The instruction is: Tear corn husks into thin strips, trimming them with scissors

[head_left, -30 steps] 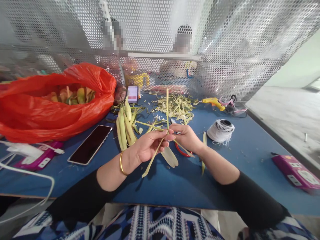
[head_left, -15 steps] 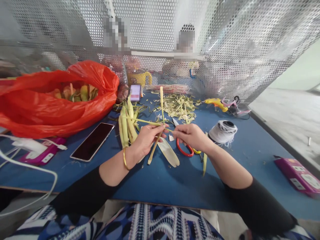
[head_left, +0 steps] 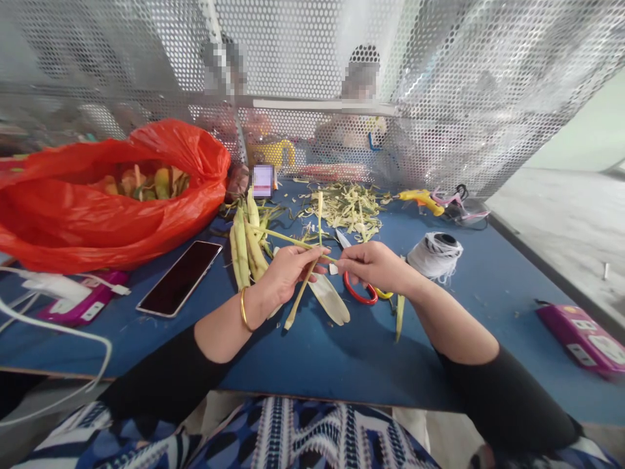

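Note:
Between the thumb and fingers of my left hand (head_left: pixel 286 272), folded husk strips (head_left: pixel 303 296) cross one another, resembling corn husk. One strip points away from me, another towards me, and a third reaches left. My right hand (head_left: pixel 374 266) pinches the right end of the strips, just beside the left fingertips. Under my right hand lie scissors (head_left: pixel 361 298) with red and yellow handles, blades pointing away. A broad pale husk piece (head_left: pixel 332 299) rests on the table between my hands. Left of them is a bundle of whole husks (head_left: pixel 241 251); husk shreds (head_left: pixel 349 208) are heaped beyond.
On the blue table (head_left: pixel 342 371), a red plastic bag (head_left: pixel 122 234) and a black-screened phone (head_left: pixel 180 279) lie left. A white thread spool (head_left: pixel 434 255), yellow glue gun (head_left: pixel 422 200) and purple power strip (head_left: pixel 581 339) lie right. A perforated metal screen (head_left: pixel 303 58) stands behind.
The crossed strips have shifted slightly in my left hand; the far strip's tip sits lower and the near end reaches further towards me. Both hands stay close together, still pinching.

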### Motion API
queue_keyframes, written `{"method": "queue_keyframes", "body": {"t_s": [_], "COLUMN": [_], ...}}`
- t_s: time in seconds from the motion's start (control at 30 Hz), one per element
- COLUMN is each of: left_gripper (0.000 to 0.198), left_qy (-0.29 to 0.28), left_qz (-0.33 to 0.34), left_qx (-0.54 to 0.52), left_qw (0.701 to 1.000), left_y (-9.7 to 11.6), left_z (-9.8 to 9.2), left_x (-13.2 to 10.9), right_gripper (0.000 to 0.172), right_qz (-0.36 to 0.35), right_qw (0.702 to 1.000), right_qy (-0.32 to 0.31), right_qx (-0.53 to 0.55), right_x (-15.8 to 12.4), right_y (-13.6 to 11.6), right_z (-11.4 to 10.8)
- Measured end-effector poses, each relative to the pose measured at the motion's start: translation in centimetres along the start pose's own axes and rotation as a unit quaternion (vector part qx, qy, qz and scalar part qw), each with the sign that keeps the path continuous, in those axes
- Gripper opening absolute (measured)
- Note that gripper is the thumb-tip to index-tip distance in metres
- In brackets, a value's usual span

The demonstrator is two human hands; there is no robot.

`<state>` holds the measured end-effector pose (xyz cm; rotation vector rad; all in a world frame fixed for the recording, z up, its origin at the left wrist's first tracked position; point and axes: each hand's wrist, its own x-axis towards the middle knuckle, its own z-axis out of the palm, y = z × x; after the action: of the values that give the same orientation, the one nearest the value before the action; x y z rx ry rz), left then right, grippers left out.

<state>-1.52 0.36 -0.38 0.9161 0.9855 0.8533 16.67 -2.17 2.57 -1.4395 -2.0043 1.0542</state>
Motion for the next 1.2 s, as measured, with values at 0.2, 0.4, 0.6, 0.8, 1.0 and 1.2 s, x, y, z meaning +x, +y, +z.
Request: {"method": "queue_keyframes", "body": {"t_s": [0.2, 0.4, 0.6, 0.8, 1.0, 1.2], "left_gripper": [0.013, 0.014, 0.009, 0.014, 0.024, 0.046], "left_qy": [-0.014, -0.068, -0.046, -0.006, -0.019, -0.053], "left_qz": [-0.007, -0.039, -0.033, -0.02, 0.045, 0.092], "left_qx": [0.04, 0.053, 0.085, 0.028, -0.038, 0.037], "left_qw": [0.999, 0.996, 0.995, 0.999, 0.998, 0.994], "left_y": [-0.5, -1.0, -0.9, -1.0, -0.6, -1.3], "left_z": [0.4, 0.8, 0.9, 0.9, 1.1, 1.0], "left_x": [-0.3, -0.7, -0.6, -0.6, -0.8, -0.9], "right_gripper": [0.032, 0.035, 0.039, 0.036, 0.015, 0.015], "right_qz": [-0.029, 0.032, 0.022, 0.018, -0.031, -0.021], "right_qw": [0.996, 0.967, 0.961, 0.985, 0.983, 0.978], "right_qy": [0.065, 0.133, 0.183, 0.159, 0.174, 0.202], "right_qx": [0.047, 0.216, 0.207, 0.06, -0.046, 0.047], "right_x": [0.8, 1.7, 1.9, 1.4, 0.7, 1.6], "right_y": [0.7, 1.1, 1.1, 1.1, 0.3, 1.4], "right_z": [0.1, 2.3, 3.0, 1.6, 1.5, 3.3]}}
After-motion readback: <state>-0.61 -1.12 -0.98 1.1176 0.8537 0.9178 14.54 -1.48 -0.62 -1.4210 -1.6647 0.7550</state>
